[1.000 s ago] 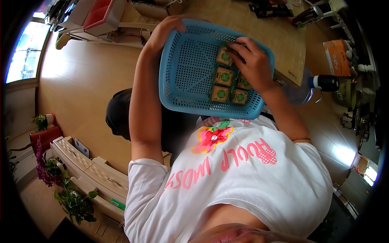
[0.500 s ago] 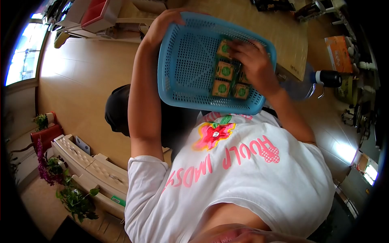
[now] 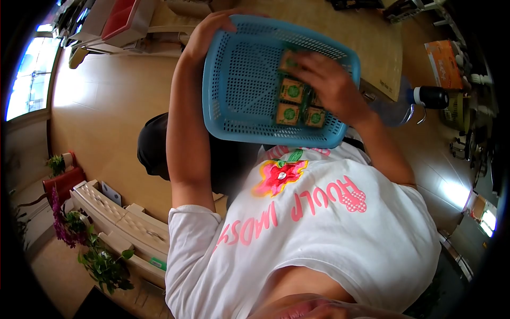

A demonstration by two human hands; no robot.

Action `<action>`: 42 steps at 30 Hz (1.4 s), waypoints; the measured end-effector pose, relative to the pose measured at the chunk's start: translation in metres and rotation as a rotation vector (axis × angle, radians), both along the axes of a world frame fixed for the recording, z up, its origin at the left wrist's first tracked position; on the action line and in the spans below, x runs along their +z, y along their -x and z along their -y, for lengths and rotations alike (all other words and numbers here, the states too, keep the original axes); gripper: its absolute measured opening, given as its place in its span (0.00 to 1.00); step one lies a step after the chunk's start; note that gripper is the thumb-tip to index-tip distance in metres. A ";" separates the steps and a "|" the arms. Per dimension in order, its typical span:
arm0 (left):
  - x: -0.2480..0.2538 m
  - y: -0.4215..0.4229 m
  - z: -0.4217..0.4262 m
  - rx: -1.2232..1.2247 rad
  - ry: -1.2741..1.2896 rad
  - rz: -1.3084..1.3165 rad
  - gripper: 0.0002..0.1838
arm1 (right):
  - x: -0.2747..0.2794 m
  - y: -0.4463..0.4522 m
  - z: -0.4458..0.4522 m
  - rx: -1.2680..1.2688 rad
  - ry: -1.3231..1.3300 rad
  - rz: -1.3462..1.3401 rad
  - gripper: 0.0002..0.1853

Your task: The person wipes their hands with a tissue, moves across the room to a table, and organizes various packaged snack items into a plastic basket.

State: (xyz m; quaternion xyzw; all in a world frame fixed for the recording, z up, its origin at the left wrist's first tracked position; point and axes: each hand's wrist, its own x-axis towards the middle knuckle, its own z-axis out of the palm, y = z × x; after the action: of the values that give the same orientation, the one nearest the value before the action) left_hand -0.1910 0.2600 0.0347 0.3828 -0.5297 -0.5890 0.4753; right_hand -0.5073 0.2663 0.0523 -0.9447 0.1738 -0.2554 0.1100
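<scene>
My left hand (image 3: 208, 36) grips the far left corner of a blue perforated plastic basket (image 3: 210, 101), with its fingers over the rim. The basket is tilted above my lap. In its right part lie several small square packs (image 3: 291, 90) with green round labels, in clear and green wrapping, set in rows. Over these packs reaches my right hand (image 3: 332, 87), its fingers stretched out and slightly blurred. Its fingertips touch or cover part of the farthest pack (image 3: 288, 62). Other packs are partly hidden under the palm.
Beyond the basket is a wooden table (image 3: 380, 53). A clear bottle with a black cap (image 3: 433, 98) stands at right, near an orange box (image 3: 444, 65). At left are a cream cabinet (image 3: 125, 220), potted plants (image 3: 103, 263) and a red-lined bin (image 3: 119, 18).
The basket has shifted slightly left, carrying the packs along. My right hand has moved a little left across the far pack. My left hand keeps its hold on the rim.
</scene>
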 end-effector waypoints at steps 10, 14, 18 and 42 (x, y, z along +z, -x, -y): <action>-0.009 -0.010 0.004 0.033 -0.149 -0.022 0.37 | 0.006 0.007 0.012 0.022 -0.204 0.262 0.19; 0.001 0.000 0.001 0.018 -0.115 -0.062 0.36 | 0.005 0.010 0.057 -0.168 -0.001 0.425 0.16; 0.003 0.003 0.000 0.022 -0.085 -0.064 0.35 | -0.018 0.028 0.134 -0.515 0.080 0.287 0.20; 0.013 -0.003 -0.002 0.147 -0.329 0.061 0.23 | -0.067 0.062 0.145 -0.817 0.120 -0.154 0.19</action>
State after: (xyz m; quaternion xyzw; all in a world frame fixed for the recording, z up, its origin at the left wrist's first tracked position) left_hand -0.1878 0.2622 0.0476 0.5105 -0.4110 -0.6197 0.4318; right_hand -0.5691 0.1211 -0.0144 -0.8192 0.5268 -0.2161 -0.0687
